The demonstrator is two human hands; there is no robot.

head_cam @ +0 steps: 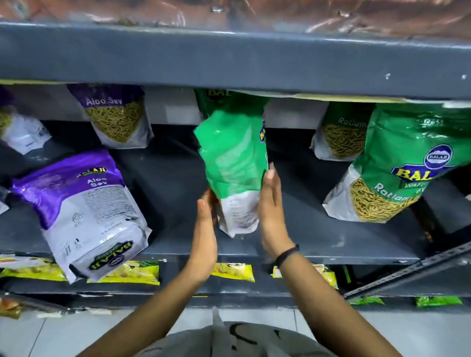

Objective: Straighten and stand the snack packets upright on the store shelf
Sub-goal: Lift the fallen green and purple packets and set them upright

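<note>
A green snack packet (232, 160) stands nearly upright at the middle of the grey shelf (337, 248), its back toward me. My left hand (205, 227) presses its lower left edge and my right hand (272, 209) lies flat against its right side, so both hold it. A purple Aloo Sev packet (84, 208) lies tilted over the shelf's front edge at the left. Another purple Aloo Sev packet (118, 115) stands behind it. A large green Ratlami packet (397, 164) stands at the right, with a smaller one (342, 134) behind.
Two more purple and white packets (8, 123) sit at the far left. The upper shelf's front rail (241, 64) hangs just above the packets. Yellow packets (129, 272) lie on the lower shelf. A slotted metal bar (424, 258) slants across at the right.
</note>
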